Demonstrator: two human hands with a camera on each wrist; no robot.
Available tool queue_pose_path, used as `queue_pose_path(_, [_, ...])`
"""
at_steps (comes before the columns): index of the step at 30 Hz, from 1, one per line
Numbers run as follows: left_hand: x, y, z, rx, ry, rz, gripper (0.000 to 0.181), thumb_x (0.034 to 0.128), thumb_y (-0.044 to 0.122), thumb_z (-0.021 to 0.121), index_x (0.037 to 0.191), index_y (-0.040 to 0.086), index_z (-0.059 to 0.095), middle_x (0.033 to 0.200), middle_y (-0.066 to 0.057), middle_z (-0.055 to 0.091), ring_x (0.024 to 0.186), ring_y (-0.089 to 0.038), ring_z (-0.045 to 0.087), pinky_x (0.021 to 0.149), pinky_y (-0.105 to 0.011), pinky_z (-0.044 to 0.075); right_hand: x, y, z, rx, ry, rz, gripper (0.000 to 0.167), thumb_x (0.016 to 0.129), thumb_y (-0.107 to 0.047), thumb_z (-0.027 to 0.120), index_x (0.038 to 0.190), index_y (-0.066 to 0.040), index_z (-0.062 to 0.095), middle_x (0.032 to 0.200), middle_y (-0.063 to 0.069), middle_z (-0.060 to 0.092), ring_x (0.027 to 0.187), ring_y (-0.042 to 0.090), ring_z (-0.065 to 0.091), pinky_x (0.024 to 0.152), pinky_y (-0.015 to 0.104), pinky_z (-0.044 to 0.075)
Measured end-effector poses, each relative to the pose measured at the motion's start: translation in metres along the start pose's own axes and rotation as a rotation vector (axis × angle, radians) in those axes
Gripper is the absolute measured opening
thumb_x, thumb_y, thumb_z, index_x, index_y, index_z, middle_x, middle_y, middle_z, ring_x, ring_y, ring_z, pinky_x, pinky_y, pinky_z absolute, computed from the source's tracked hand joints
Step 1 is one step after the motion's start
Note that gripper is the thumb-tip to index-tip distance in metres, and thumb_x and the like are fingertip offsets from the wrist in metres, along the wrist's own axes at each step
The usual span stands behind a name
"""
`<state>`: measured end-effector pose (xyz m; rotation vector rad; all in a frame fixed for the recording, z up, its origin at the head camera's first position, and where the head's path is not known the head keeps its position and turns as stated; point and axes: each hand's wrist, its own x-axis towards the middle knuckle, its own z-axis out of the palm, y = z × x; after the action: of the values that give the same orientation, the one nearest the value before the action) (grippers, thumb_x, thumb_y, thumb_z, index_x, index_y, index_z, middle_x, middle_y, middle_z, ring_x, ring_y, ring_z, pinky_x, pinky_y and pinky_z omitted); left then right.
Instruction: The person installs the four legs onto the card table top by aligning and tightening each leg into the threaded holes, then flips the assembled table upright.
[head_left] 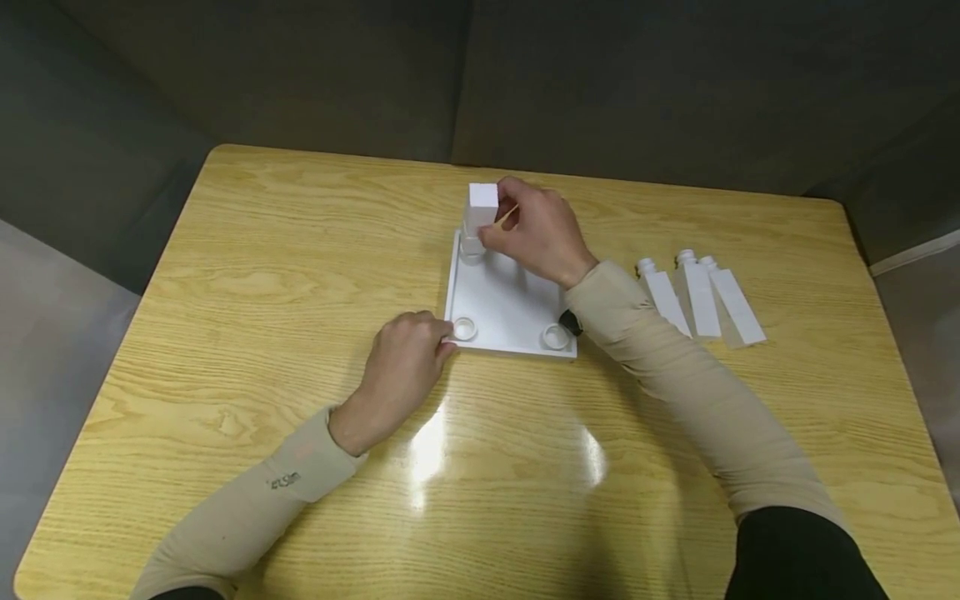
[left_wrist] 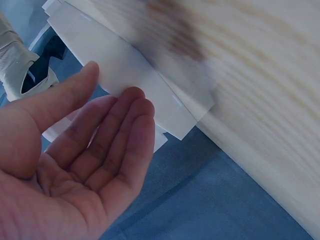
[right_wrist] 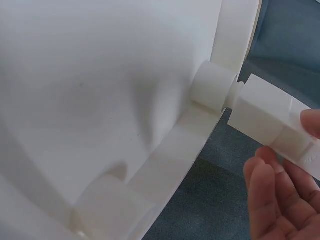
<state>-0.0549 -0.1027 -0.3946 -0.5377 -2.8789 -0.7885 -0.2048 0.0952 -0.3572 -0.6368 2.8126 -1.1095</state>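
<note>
A white square tabletop [head_left: 506,300] lies underside up, with round sockets at its corners. My right hand [head_left: 543,229] grips a white table leg [head_left: 482,197], standing upright at the far-left corner. The right wrist view shows the end of this leg meeting the round socket [right_wrist: 212,86]; how deep it sits cannot be told. With thumb and fingers, my left hand [head_left: 405,358] holds the tabletop's near-left corner, beside the near-left socket [head_left: 465,329]. In the left wrist view its fingers curl at the tabletop's edge [left_wrist: 112,55].
Three loose white table legs, a left one [head_left: 667,300], a middle one [head_left: 700,298] and a right one [head_left: 737,304], lie side by side to the right of the tabletop. Under everything is a wooden table [head_left: 285,275], with dark panels [head_left: 337,75] behind it.
</note>
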Motion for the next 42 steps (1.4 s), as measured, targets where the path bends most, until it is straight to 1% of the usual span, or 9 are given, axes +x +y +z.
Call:
queue_pose_path(2, [-0.0001,0.0001,-0.0003,0.000,-0.002,0.000,0.019,0.0867,0.000,0.091,0.101,-0.007,0.082,0.093,-0.019,0.079,0.085,-0.034,0.076,0.080,-0.046,0.065,-0.0001,-0.0005,0.0001,0.008,0.000,0.008,0.032,0.094,-0.022,0.080,0.116,-0.002,0.068,0.108,0.015,0.076,0.095,0.028,0.071,0.079,0.039,0.052])
queue_pose_path(6, [-0.0005,0.0007,-0.0013,-0.004,-0.005,0.001,0.019,0.0869,0.000,0.091,0.102,-0.007,0.082,0.094,-0.019,0.079,0.086,-0.034,0.077,0.080,-0.045,0.065,-0.0004,-0.0014,0.0006,0.010,-0.002,0.014,0.033,0.094,-0.023,0.083,0.116,-0.002,0.068,0.109,0.014,0.077,0.090,0.026,0.071,0.074,0.036,0.050])
queue_pose_path(9, [-0.0007,0.0006,-0.0016,-0.006,-0.005,0.004,0.019,0.0867,0.000,0.091,0.102,-0.007,0.082,0.094,-0.019,0.079,0.086,-0.034,0.077,0.080,-0.045,0.065,-0.0007,-0.0009,0.0010,-0.002,0.003,-0.008,0.041,0.095,-0.023,0.084,0.125,-0.001,0.068,0.107,0.013,0.077,0.084,0.025,0.071,0.070,0.034,0.049])
queue_pose_path(13, [-0.0006,0.0001,-0.0014,-0.006,-0.009,0.002,0.020,0.0866,0.000,0.091,0.102,-0.008,0.082,0.095,-0.019,0.079,0.086,-0.034,0.077,0.080,-0.044,0.066,-0.0010,0.0001,0.0020,-0.017,0.013,-0.046,0.054,0.095,-0.026,0.088,0.138,-0.002,0.067,0.105,0.013,0.076,0.085,0.025,0.069,0.070,0.035,0.048])
queue_pose_path(15, [-0.0006,0.0001,-0.0012,-0.006,-0.011,-0.001,0.020,0.0867,0.000,0.091,0.103,-0.008,0.082,0.095,-0.020,0.079,0.086,-0.034,0.077,0.080,-0.044,0.066,-0.0008,-0.0001,0.0027,-0.016,0.013,-0.053,0.055,0.094,-0.028,0.091,0.139,-0.004,0.068,0.103,0.013,0.075,0.085,0.025,0.067,0.070,0.035,0.047])
queue_pose_path(22, [0.0000,-0.0002,0.0000,-0.013,-0.013,-0.002,0.021,0.0871,0.001,0.091,0.103,-0.008,0.082,0.095,-0.021,0.079,0.087,-0.035,0.077,0.080,-0.045,0.066,0.0005,-0.0006,0.0041,0.000,0.015,-0.055,0.052,0.092,-0.027,0.093,0.132,-0.003,0.070,0.092,0.012,0.070,0.079,0.025,0.059,0.068,0.034,0.041])
queue_pose_path(32, [0.0004,-0.0002,-0.0014,-0.015,-0.014,-0.009,0.021,0.0875,0.001,0.090,0.104,-0.009,0.081,0.096,-0.021,0.079,0.087,-0.034,0.077,0.080,-0.043,0.066,0.0015,0.0003,0.0025,0.022,0.012,-0.056,0.048,0.094,-0.018,0.091,0.132,0.001,0.068,0.095,0.014,0.074,0.080,0.024,0.064,0.069,0.032,0.045])
queue_pose_path(39, [-0.0001,-0.0009,-0.0011,-0.018,-0.018,-0.009,0.020,0.0878,0.000,0.090,0.104,-0.009,0.081,0.095,-0.020,0.079,0.086,-0.034,0.077,0.079,-0.043,0.066,0.0023,0.0010,0.0023,0.019,0.007,-0.050,0.036,0.094,-0.013,0.082,0.125,0.001,0.068,0.095,0.014,0.072,0.081,0.026,0.063,0.070,0.033,0.044])
queue_pose_path(42, [-0.0007,-0.0008,-0.0011,-0.018,-0.018,-0.006,0.020,0.0876,0.000,0.090,0.103,-0.009,0.081,0.094,-0.020,0.079,0.086,-0.034,0.077,0.079,-0.043,0.066,0.0018,0.0009,0.0026,0.022,0.010,-0.032,0.034,0.093,-0.014,0.082,0.120,0.000,0.068,0.097,0.014,0.073,0.083,0.027,0.064,0.071,0.033,0.045])
